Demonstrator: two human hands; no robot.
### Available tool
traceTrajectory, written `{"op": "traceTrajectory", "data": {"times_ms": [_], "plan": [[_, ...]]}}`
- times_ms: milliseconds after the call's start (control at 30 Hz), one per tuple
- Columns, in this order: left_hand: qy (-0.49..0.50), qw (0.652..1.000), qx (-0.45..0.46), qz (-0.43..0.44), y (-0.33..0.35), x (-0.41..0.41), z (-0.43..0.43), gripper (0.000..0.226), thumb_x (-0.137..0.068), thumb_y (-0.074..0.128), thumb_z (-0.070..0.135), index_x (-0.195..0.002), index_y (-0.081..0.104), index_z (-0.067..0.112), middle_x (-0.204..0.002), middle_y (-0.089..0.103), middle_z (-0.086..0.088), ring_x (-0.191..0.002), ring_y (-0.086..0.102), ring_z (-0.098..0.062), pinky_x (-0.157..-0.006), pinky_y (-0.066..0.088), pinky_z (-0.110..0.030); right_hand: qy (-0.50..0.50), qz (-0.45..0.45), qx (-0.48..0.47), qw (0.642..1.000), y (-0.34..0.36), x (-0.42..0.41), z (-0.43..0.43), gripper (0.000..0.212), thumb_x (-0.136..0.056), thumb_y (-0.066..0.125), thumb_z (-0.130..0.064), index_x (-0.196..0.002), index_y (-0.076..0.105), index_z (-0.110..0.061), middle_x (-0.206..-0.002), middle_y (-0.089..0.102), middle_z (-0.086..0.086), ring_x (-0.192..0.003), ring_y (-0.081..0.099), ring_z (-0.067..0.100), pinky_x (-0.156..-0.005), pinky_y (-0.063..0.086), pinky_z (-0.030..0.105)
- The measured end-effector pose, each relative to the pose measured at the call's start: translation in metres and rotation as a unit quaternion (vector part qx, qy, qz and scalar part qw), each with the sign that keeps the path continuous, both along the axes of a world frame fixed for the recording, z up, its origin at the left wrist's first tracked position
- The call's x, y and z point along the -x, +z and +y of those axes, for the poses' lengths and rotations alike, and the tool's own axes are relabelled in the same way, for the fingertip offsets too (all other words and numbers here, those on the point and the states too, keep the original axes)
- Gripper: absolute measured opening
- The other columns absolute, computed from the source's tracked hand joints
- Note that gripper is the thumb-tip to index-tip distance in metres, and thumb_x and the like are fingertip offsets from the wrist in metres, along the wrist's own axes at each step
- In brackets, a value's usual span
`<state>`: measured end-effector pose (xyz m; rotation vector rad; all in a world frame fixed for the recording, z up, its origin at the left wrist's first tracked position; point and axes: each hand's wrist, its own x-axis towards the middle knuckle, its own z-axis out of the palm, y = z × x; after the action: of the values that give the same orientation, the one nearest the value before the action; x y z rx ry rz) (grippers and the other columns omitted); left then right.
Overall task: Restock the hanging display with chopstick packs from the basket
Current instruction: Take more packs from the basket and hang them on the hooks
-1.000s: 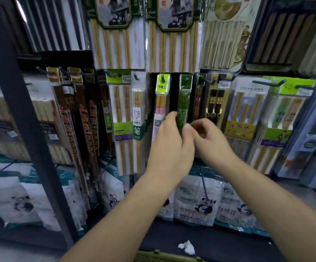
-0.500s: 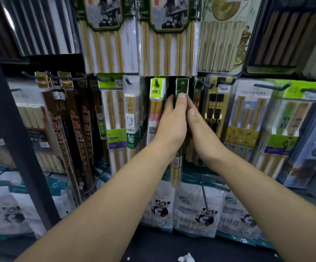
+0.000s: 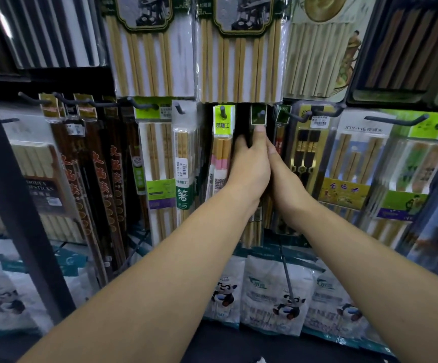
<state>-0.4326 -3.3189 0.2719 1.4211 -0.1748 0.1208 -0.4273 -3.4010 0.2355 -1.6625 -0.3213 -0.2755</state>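
Green-headed chopstick pack hangs in the middle of the peg row, its pale sticks showing again below the wrists. The header sits up at peg level, but blur hides whether a peg passes through it. The left hand lies flat on the front of this pack, fingers straight and pointing upward, the longest fingertip touching the lower edge of the green header. The right hand is pressed against the left hand's side, thumb up along it; its fingers are hidden behind the left hand and the pack, so I cannot tell whether they grip anything.

Just left of the hands hangs a pack with a lime header and pink-banded sticks, on its own peg. Just right of them hangs a black-and-gold pack. Large packs of bamboo chopsticks fill the row above. White bags printed with pandas hang in the row below. A dark upright post crosses the left side of the view
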Motion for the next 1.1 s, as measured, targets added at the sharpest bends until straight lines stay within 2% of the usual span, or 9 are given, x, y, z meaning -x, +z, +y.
{"op": "traceTrajectory", "data": {"times_ms": [233, 333, 433, 500, 600, 700, 767, 933, 1100], "plan": [[-0.066, 0.996, -0.059, 0.013, -0.017, 0.081, 0.019, 0.074, -0.104, 0.043, 0.056, -0.164, 0.006, 0.034, -0.170, 0.019, 0.012, -0.152, 0.023, -0.009, -0.116, 0.023, -0.031, -0.034, 0.002, -0.035, 0.999, -0.010, 0.029, -0.009, 0.055, -0.109, 0.028, -0.051, -0.161, 0.023, -0.035, -0.167, 0.026, -0.009, -0.151, 0.026, 0.007, -0.126, 0.021, 0.043], [-0.106, 0.991, -0.068, -0.034, -0.030, 0.126, 0.047, 0.050, -0.104, 0.052, 0.043, -0.152, 0.043, 0.034, -0.128, 0.056, 0.040, -0.109, 0.051, 0.025, -0.088, 0.037, 0.001, -0.134, -0.046, 0.022, 0.990, -0.013, 0.051, -0.011, 0.051, -0.105, 0.039, -0.050, -0.151, 0.043, -0.028, -0.150, 0.049, -0.009, -0.135, 0.046, 0.003, -0.116, 0.038, 0.037], [-0.001, 0.989, -0.057, -0.134, -0.033, 0.131, 0.075, 0.018, -0.104, 0.055, 0.022, -0.115, 0.066, 0.030, -0.102, 0.071, 0.022, -0.098, 0.064, 0.012, -0.079, 0.048, -0.003, -0.183, -0.109, 0.062, 0.975, -0.013, 0.069, 0.001, 0.044, -0.095, 0.043, -0.047, -0.132, 0.056, -0.027, -0.125, 0.061, -0.011, -0.109, 0.056, -0.007, -0.094, 0.047, 0.025], [0.078, 0.982, -0.041, -0.169, -0.027, 0.117, 0.086, 0.014, -0.105, 0.055, 0.019, -0.113, 0.063, 0.026, -0.104, 0.069, 0.015, -0.100, 0.063, 0.008, -0.084, 0.048, -0.006, -0.159, -0.122, 0.101, 0.975, -0.012, 0.075, 0.014, 0.043, -0.096, 0.044, -0.045, -0.133, 0.056, -0.028, -0.126, 0.060, -0.012, -0.109, 0.054, -0.012, -0.087, 0.044, 0.012], [0.091, 0.980, -0.081, -0.157, -0.026, 0.087, 0.088, 0.031, -0.106, 0.053, 0.028, -0.136, 0.052, 0.022, -0.127, 0.058, 0.018, -0.117, 0.056, 0.008, -0.096, 0.044, -0.011, -0.091, -0.104, 0.126, 0.982, -0.015, 0.074, 0.032, 0.055, -0.097, 0.040, -0.049, -0.150, 0.044, -0.031, -0.146, 0.050, -0.014, -0.121, 0.045, -0.021, -0.094, 0.035, 0.001], [0.057, 0.983, -0.121, -0.128, -0.034, 0.062, 0.086, 0.053, -0.107, 0.047, 0.038, -0.156, 0.034, 0.022, -0.153, 0.044, 0.013, -0.140, 0.041, -0.003, -0.115, 0.034, -0.024, -0.035, -0.056, 0.088, 0.994, -0.019, 0.067, 0.046, 0.063, -0.102, 0.034, -0.055, -0.161, 0.024, -0.035, -0.164, 0.029, -0.018, -0.144, 0.028, -0.009, -0.120, 0.024, 0.022], [0.024, 0.989, -0.111, -0.095, -0.039, 0.054, 0.085, 0.061, -0.107, 0.044, 0.047, -0.161, 0.025, 0.026, -0.155, 0.034, 0.019, -0.140, 0.031, 0.002, -0.109, 0.028, -0.018, -0.009, -0.014, 0.059, 0.998, -0.022, 0.060, 0.053, 0.064, -0.103, 0.028, -0.061, -0.162, 0.014, -0.039, -0.166, 0.019, -0.020, -0.148, 0.020, -0.005, -0.127, 0.017, 0.035], [-0.050, 0.998, -0.044, -0.016, -0.061, 0.051, 0.081, 0.059, -0.107, 0.035, 0.054, -0.162, 0.026, 0.033, -0.165, 0.035, 0.008, -0.148, 0.035, -0.007, -0.121, 0.029, -0.033, 0.019, 0.015, 0.019, 1.000, -0.037, 0.054, 0.071, 0.080, -0.088, 0.026, -0.078, -0.160, 0.008, -0.048, -0.159, 0.018, -0.031, -0.125, 0.029, -0.032, -0.126, 0.019, 0.033], [-0.067, 0.998, 0.001, -0.015, -0.075, 0.047, 0.087, 0.059, -0.108, 0.032, 0.054, -0.161, 0.030, 0.027, -0.161, 0.042, 0.004, -0.146, 0.041, -0.008, -0.124, 0.031, -0.040, 0.025, 0.007, -0.007, 1.000, -0.054, 0.053, 0.070, 0.095, -0.078, 0.031, -0.093, -0.160, 0.007, -0.050, -0.169, 0.017, -0.019, -0.152, 0.020, -0.001, -0.128, 0.018, 0.044]]}}
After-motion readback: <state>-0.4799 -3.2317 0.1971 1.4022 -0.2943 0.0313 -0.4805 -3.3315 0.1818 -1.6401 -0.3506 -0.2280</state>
